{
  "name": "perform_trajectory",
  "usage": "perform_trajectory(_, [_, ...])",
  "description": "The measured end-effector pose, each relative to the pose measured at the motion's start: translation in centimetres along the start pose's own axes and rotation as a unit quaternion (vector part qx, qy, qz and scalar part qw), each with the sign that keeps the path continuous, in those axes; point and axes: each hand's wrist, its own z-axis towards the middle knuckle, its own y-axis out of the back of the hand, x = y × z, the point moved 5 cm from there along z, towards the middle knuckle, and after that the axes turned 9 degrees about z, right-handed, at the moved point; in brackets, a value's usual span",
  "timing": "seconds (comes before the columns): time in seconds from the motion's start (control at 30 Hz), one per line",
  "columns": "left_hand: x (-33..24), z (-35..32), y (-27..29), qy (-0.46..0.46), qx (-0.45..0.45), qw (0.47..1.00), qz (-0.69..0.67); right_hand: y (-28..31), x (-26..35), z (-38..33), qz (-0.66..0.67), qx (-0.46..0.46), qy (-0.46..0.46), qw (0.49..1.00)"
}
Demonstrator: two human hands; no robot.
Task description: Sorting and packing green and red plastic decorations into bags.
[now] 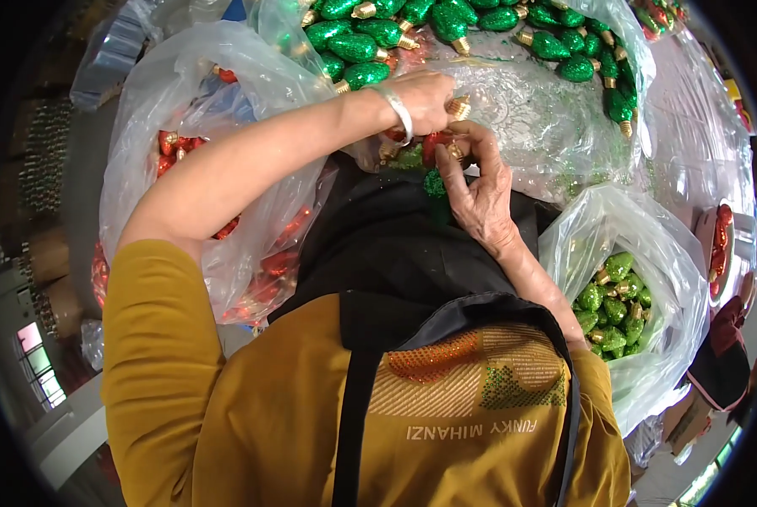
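My left hand [420, 97] is closed above the near edge of the plastic-covered work surface. A gold screw-style cap [459, 107] sticks out beside its fingers, while the body of that ornament is hidden. Thumb and fingers of my right hand [484, 186] pinch around a red glittery bulb-shaped ornament [433, 147] with a gold cap, just below my left hand. A dark green glitter bulb [433, 183] sits under my right thumb. Partly covered by my left wrist is a light green glitter bulb [408, 158].
Several dark green bulb ornaments [361, 46] lie across the far side of the clear plastic sheet [513, 110]. At left a clear bag [226, 51] holds red ornaments [175, 148]. An open bag [674, 245] of light green bulbs [619, 300] stands at right.
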Motion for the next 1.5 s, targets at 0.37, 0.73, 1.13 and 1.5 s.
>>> perform_trajectory(0.37, [0.4, -3.8, -0.2, -0.325, -0.131, 0.936, 0.020, 3.2, 2.3, 1.9, 0.026, 0.032, -0.097, 0.994])
perform_trajectory(0.73, [-1.5, -5.5, -1.9, -0.199, -0.070, 0.970, 0.118, 4.5, 2.4, 7.8, 0.028, -0.020, 0.072, 0.997])
perform_trajectory(1.13, [-5.2, -9.3, -2.1, -0.088, -0.211, 0.944, 0.240, 0.9, 4.7, 4.7, -0.155, 0.128, 0.170, 0.965])
perform_trajectory(1.5, [-5.6, -10.2, -2.9, -0.030, -0.253, 0.896, 0.363, -1.1, 3.9, 4.8, -0.286, 0.195, 0.224, 0.911])
